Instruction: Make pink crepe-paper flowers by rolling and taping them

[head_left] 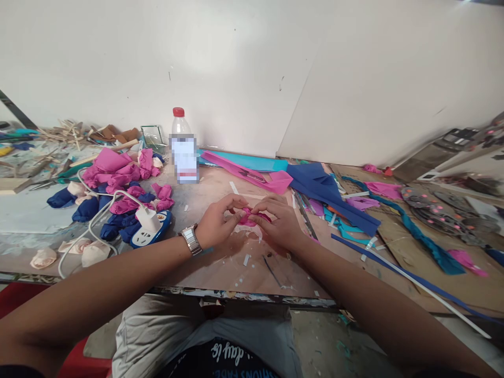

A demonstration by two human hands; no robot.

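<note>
Both hands on one piece. Left hand [222,216]: thumb and fingers pinched narrow, gripping the left side of a crumpled pink cloth [248,216]. Right hand [281,218]: same narrow pinch, from the other side. Cloth sits between the fingertips, over the near-middle of the table [224,270], partly hidden by the fingers.

Readable text: the dark shirt [197,362] only. White script looks like "day" plus a short word I can't settle; blue capitals under it end in "IONS FADE" (start runs into a fold). Bottle [181,126], red cap, upright at the back: label blocked out in pixels, no brand to report. Watch [191,240] on the left wrist: metal band, dial unreadable.

Left of the hands: blue-edged power strip [151,231] with a white plug [148,217] in it, cable [92,220] looping across. Pink and navy bundles [112,170] heaped behind, cream rolls [96,254] nearer the edge.

Behind the hands: long pink strip [271,184], dark tool lying on it. Right: folded blue cloth [334,199], twisted teal strip [413,228], white stick [429,293] slanting past the table edge.
</note>
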